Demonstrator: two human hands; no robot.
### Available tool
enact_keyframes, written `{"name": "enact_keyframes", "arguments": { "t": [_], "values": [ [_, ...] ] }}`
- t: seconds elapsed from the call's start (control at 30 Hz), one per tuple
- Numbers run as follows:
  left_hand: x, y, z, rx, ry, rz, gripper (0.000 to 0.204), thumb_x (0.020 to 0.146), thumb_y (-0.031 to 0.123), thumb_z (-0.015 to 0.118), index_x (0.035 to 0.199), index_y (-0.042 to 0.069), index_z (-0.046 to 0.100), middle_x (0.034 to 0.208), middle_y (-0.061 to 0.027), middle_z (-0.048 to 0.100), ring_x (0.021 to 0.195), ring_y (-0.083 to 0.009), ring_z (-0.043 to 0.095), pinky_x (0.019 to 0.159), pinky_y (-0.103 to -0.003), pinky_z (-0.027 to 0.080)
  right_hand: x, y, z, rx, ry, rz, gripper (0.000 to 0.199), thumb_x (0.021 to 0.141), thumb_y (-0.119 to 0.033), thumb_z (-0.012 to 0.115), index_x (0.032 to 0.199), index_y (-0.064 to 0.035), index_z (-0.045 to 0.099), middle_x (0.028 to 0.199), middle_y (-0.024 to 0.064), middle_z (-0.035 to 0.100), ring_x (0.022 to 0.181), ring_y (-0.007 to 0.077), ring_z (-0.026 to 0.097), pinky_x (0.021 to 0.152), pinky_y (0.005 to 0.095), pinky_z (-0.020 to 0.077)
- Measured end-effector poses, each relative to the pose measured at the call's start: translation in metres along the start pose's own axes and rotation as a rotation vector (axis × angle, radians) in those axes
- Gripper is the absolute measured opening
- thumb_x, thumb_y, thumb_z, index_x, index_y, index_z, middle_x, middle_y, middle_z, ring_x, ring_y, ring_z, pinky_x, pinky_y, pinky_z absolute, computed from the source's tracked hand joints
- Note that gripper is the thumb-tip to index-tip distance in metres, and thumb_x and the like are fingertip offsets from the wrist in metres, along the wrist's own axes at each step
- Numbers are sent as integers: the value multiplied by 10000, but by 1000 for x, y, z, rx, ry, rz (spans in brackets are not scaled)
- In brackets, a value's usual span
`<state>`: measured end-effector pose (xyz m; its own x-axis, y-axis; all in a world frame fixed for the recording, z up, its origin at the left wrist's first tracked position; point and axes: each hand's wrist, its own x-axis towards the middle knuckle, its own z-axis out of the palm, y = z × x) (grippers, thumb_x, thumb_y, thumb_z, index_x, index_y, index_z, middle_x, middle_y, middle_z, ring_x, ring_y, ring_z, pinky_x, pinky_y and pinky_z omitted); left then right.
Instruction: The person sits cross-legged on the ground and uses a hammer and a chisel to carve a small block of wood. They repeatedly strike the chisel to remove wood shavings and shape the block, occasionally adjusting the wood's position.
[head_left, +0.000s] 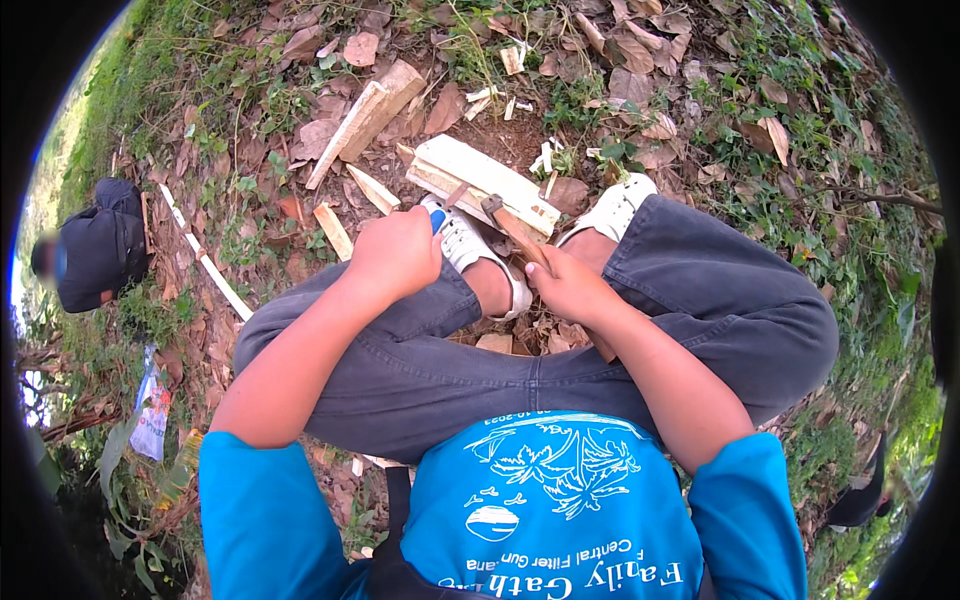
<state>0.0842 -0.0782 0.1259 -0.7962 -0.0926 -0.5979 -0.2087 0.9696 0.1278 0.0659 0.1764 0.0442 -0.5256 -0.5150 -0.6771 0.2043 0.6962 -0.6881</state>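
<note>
I squat on leaf-strewn ground in grey trousers and white shoes. My left hand is closed around a blue-handled tool whose narrow metal end rests on a stack of pale split wood slats in front of my feet. My right hand grips the wooden handle of a hammer. Its rusty head lies on the slats, just right of the tool's tip.
More split wood lies beyond the stack, short pieces sit to its left, and a long white strip runs along the ground. Another person in dark clothes crouches at far left. A plastic bag lies lower left.
</note>
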Motion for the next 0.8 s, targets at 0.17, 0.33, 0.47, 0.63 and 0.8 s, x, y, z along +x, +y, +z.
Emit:
{"name": "enact_keyframes", "arguments": {
  "t": [0.17,0.33,0.47,0.63,0.8],
  "values": [
    [-9,-3,12,-37,29,-38,269,946,247,637,1006,-14,610,819,-262,695,807,-449,700,735,-552,555,-1,-8,-3,187,-1,-25,434,1034,-302,513,1302,35,563,1064,286,695,1021,412,683,921,467,501],
    [-13,-9,21,-29,46,-22,300,949,270,630,1029,-19,613,831,-211,715,774,-413,727,693,-518,584,-1,-15,-6,194,-24,49,439,1039,-302,511,1325,27,561,1042,252,699,1007,358,690,916,441,507],
    [-15,-12,30,-33,56,-34,279,946,261,643,1026,-3,599,801,-234,702,764,-438,706,705,-541,568,-2,-21,-9,130,-47,105,460,1042,-311,505,1349,30,529,965,204,696,785,296,702,725,411,551],
    [-11,-8,17,-34,126,6,302,919,275,642,959,-24,657,819,-241,716,812,-428,719,738,-519,581,-4,-31,-14,212,-83,117,357,1070,-304,480,1294,-29,518,685,28,541,461,136,529,396,307,471],
    [37,19,-20,-236,475,111,228,879,237,629,920,25,703,878,-221,720,852,-400,713,764,-514,576,3,-13,-22,176,10,112,293,1090,-310,459,1185,-46,543,640,5,516,460,105,490,395,292,453]
  ]
}}
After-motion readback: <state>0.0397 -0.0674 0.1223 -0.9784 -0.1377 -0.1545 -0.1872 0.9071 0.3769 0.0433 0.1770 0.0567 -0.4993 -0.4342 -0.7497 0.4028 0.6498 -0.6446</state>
